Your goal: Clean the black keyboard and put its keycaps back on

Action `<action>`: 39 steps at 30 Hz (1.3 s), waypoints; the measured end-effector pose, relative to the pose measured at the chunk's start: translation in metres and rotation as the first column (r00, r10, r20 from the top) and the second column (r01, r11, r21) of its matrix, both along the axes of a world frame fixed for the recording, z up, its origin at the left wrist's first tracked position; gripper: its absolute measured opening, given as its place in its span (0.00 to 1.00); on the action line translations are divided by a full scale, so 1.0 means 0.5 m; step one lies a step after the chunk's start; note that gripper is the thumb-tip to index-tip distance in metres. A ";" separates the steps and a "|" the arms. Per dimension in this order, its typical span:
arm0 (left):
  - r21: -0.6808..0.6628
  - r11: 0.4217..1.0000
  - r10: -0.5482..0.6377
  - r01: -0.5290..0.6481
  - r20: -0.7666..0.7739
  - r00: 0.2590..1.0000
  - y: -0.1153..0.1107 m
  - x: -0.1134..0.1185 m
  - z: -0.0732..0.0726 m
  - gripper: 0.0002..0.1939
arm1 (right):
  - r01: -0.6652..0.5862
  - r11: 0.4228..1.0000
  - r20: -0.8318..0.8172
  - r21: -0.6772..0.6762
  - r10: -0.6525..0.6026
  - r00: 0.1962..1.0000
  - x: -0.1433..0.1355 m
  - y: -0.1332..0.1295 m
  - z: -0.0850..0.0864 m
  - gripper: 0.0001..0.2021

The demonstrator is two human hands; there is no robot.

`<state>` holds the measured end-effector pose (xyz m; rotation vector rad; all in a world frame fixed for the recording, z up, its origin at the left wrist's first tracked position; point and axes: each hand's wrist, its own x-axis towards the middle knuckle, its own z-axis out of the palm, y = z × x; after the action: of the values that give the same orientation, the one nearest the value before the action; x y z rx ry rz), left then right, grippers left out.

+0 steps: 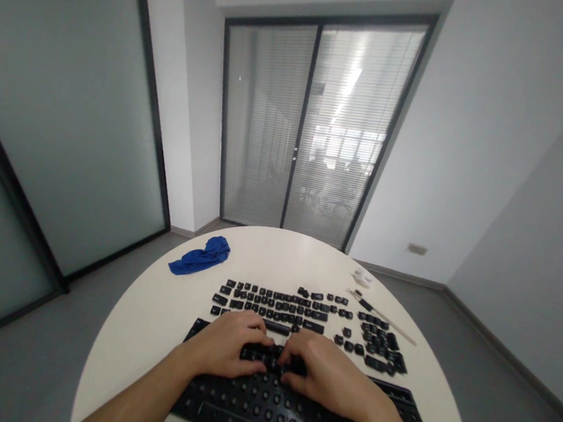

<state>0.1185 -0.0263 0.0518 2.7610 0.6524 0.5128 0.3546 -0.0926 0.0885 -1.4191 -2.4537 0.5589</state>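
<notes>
A black keyboard [234,404] lies on the round table below my hands, most of its keycaps off and round key posts showing. My left hand [230,343] rests over its upper part, fingers bent and thumb apart from them, with black keys in the gap. Close beside it, my right hand [320,366] has index finger and thumb curled in at the same spot; whatever lies between those fingertips is too small and dark to name. Just past my hands, loose black keycaps [276,306] are laid out in rows, with a long spacebar [276,327] nearest.
More loose keycaps [379,339] form a group at the right. A thin stick-like tool [390,322] and a small white item [362,278] lie beyond them. A crumpled blue cloth [202,256] is at the far left of the white table [282,248].
</notes>
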 end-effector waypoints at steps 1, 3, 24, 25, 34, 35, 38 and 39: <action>0.002 1.000 -0.001 0.001 -0.002 1.000 0.000 0.000 0.000 0.17 | 0.000 1.000 -0.001 0.000 0.000 1.000 0.000 0.000 0.000 0.09; 0.012 1.000 0.003 -0.003 -0.014 1.000 -0.002 0.001 0.001 0.17 | 0.000 1.000 -0.003 -0.001 0.000 1.000 0.000 0.000 0.000 0.09; 0.023 1.000 0.013 -0.013 -0.017 1.000 -0.005 0.002 0.004 0.15 | 0.027 0.999 -0.020 0.018 -0.026 0.999 0.008 -0.001 -0.006 0.07; 0.024 1.000 0.012 -0.012 -0.016 1.000 -0.004 0.001 0.003 0.15 | 0.022 1.000 -0.019 0.018 -0.022 1.000 0.007 0.000 -0.006 0.06; 0.023 1.000 0.008 -0.008 -0.009 1.000 -0.001 0.001 -0.003 0.17 | 0.010 1.000 -0.010 0.022 -0.010 1.000 0.008 0.001 -0.006 0.04; 0.021 1.000 0.007 -0.007 -0.011 1.000 -0.002 0.001 -0.001 0.17 | -0.002 1.000 -0.011 0.022 0.002 1.000 0.008 0.001 -0.004 0.03; 0.019 1.000 0.006 -0.006 -0.007 1.000 -0.003 0.003 0.001 0.16 | -0.004 1.000 -0.003 0.024 0.004 1.000 0.007 -0.001 0.002 0.03; 0.019 1.000 0.008 -0.008 -0.006 1.000 -0.002 0.003 0.000 0.16 | -0.002 1.000 0.001 0.024 0.002 1.000 0.006 -0.002 0.003 0.03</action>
<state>0.1202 -0.0276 0.0518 2.7797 0.6642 0.5150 0.3577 -0.0934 0.0901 -1.4087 -2.4541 0.5274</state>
